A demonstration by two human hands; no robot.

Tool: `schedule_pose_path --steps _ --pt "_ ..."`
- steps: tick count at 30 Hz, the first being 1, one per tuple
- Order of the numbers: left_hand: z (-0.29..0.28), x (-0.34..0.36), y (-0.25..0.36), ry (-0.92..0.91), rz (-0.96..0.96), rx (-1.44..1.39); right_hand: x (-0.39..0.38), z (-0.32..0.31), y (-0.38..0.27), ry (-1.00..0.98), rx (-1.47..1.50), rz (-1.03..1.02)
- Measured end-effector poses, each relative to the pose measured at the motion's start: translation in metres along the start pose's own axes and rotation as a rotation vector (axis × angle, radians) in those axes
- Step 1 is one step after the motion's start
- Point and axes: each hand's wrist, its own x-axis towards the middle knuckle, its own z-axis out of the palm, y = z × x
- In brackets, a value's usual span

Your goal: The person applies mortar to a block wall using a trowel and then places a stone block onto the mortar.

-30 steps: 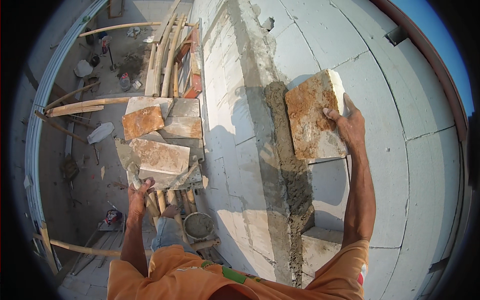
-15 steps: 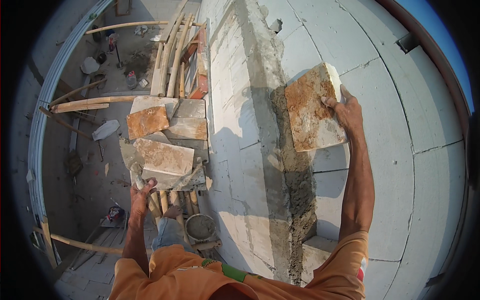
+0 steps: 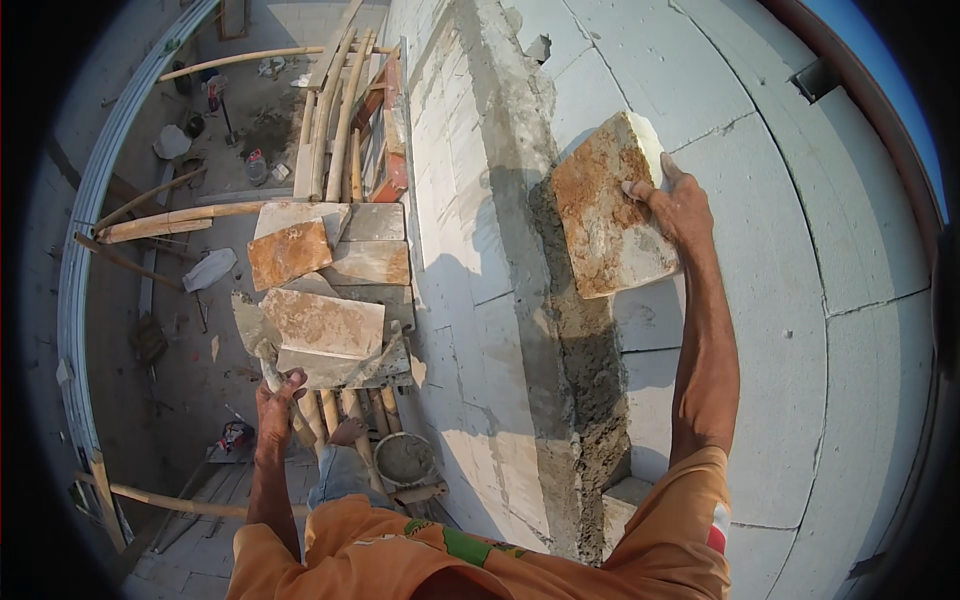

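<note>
My right hand (image 3: 680, 210) is closed on the right edge of a flat pale block (image 3: 605, 225) with rusty brown stains, thumb on its face. The block is tilted over the wall top, beside a strip of wet mortar (image 3: 592, 370); whether it touches the mortar cannot be told. At lower left, my left hand (image 3: 280, 408) is wrapped round the mortar-crusted handle of a trowel (image 3: 256, 325), its grey blade pointing away from me. The trowel is beside several stacked blocks (image 3: 330, 322), one of them orange-stained.
A bucket of grey mortar (image 3: 404, 459) stands by my foot on bamboo poles (image 3: 328, 412). More bamboo poles (image 3: 330, 120) and a red-brown frame (image 3: 392, 150) lie farther ahead. The pale block wall (image 3: 740, 330) runs along the right. Far below on the left is a littered floor (image 3: 215, 330).
My right hand and the stained block have shifted slightly left and away from me. The left hand stays on the trowel. The whole view has turned a little.
</note>
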Motion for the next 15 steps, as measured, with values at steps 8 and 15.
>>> schedule_pose_path --steps 8,15 --pt "-0.033 -0.014 0.007 0.0 -0.027 0.102 -0.01 -0.021 -0.014 -0.143 0.326 0.104" --pt "-0.053 -0.026 0.008 0.163 -0.011 0.122 -0.041 -0.108 -0.028 -0.205 0.555 0.237"
